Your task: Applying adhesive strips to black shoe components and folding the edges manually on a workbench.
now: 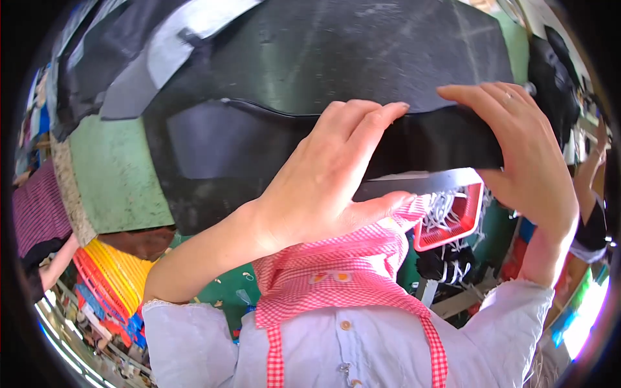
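A broad, scuffed black work surface (pixel 362 58) occupies the upper view. A long, smooth black strip of sheet material (pixel 446 141) lies along its near side. The left hand (pixel 328 169) and right hand (pixel 521 145) span the strip, thumbs spread from fingers; firm gripping cannot be confirmed.

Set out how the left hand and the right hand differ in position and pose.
The left hand is around the middle of the black piece; the right hand is at its right end.

The left hand's fingers point up and rightward; the right hand's reach up and leftward.

The right hand shows a ring; none shows on the left hand.

Both are ungloved, thumbs spread from fingers.
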Action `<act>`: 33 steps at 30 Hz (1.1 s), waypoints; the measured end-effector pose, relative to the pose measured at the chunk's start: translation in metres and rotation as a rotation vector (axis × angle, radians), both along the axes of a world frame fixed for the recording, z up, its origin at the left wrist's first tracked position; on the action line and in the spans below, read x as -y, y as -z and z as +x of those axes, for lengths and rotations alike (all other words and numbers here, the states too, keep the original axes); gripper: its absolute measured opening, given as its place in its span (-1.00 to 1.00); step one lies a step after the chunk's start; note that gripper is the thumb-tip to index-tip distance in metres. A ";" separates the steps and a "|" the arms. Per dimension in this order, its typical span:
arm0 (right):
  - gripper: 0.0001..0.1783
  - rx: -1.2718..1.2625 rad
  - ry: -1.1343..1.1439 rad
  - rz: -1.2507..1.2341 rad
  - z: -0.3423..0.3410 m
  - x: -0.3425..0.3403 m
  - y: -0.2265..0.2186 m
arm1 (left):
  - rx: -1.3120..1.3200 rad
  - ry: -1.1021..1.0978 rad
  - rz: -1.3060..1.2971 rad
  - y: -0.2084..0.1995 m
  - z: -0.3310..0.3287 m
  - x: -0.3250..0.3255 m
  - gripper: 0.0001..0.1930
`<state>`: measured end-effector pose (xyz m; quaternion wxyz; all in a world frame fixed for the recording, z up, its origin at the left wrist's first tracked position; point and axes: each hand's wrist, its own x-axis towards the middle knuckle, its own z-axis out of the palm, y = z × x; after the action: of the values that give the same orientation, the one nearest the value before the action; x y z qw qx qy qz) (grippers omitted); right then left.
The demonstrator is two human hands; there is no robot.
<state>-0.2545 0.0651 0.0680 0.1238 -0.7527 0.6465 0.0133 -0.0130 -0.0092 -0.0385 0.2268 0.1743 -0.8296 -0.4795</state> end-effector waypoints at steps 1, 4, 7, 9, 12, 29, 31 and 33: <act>-0.31 0.024 0.014 0.022 -0.007 0.000 0.002 | 0.008 -0.037 -0.070 0.001 -0.012 -0.003 -0.22; -0.46 0.131 0.045 0.108 -0.035 0.013 0.017 | 0.074 -0.118 -0.164 0.006 -0.033 -0.002 -0.51; -0.67 0.329 0.097 0.155 -0.048 0.018 0.034 | 0.066 -0.193 -0.184 0.011 -0.043 0.002 -0.84; -0.66 0.356 0.177 0.178 -0.040 0.019 0.037 | 0.108 -0.186 -0.177 0.008 -0.044 0.001 -0.83; -0.68 0.483 0.073 -0.033 -0.053 0.010 0.067 | 0.164 -0.175 -0.168 0.006 -0.046 0.001 -0.82; -0.47 0.366 -0.119 -0.273 -0.017 -0.056 0.087 | 0.491 0.106 -0.832 -0.013 -0.039 -0.034 -0.51; -0.54 0.429 0.015 -0.135 -0.011 -0.072 0.091 | 0.475 0.136 -0.736 -0.023 -0.017 -0.032 -0.54; -0.57 0.279 0.059 -0.155 -0.035 -0.089 0.088 | 0.489 0.142 -0.640 -0.036 0.016 -0.026 -0.60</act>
<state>-0.2894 0.1538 -0.0205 0.1545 -0.7353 0.6438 -0.1449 0.0033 0.0170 -0.0030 0.0322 0.1462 -0.9763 -0.1562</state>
